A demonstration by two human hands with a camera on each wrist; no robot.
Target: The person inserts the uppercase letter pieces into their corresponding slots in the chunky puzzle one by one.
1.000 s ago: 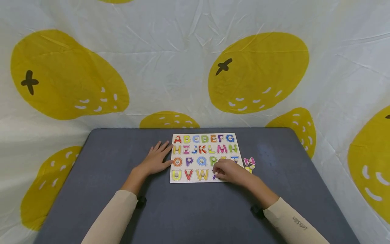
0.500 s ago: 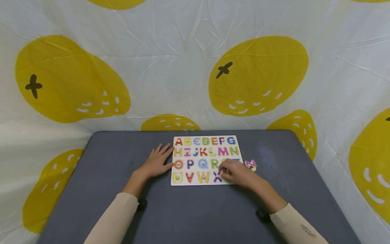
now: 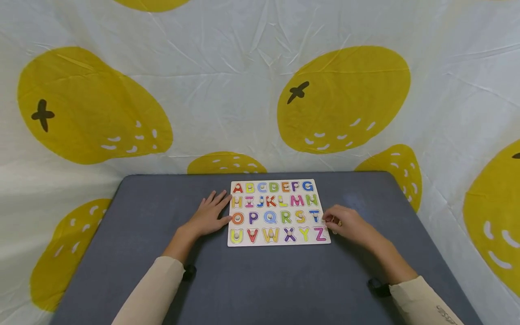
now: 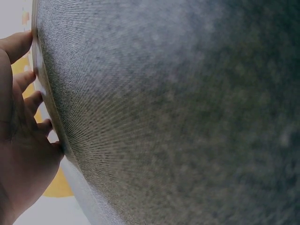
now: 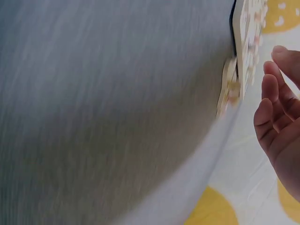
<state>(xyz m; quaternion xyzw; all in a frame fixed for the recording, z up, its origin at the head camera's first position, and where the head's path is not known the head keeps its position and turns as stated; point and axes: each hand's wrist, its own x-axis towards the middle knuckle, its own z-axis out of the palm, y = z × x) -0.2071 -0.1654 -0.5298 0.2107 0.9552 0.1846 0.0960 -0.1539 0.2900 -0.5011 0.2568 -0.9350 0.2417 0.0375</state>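
A white alphabet puzzle board [image 3: 265, 232] with colourful knobbed letters lies on the dark grey table. My left hand [image 3: 208, 215] rests spread on the table, its fingertips and thumb at the board's left edge. Just past the board's right side is my right hand [image 3: 347, 222], bent over the loose letter pieces [image 5: 228, 86] and mostly hiding them in the head view. In the right wrist view its fingers curl loosely, with nothing seen between them. The purple X [image 3: 290, 234] sits in the bottom row with its knob up. The Y and Z places show no knobs.
Grey table [image 3: 260, 284] surrounds the board on all sides. Behind it hangs a white cloth [image 3: 227, 104] printed with big yellow fruit. A dark band [image 3: 378, 287] circles the right wrist, and a similar one [image 3: 189, 272] the left.
My right hand has let go of the X in the bottom row and moved right, off the board, to the loose pieces. The left hand stays by the board's left edge.
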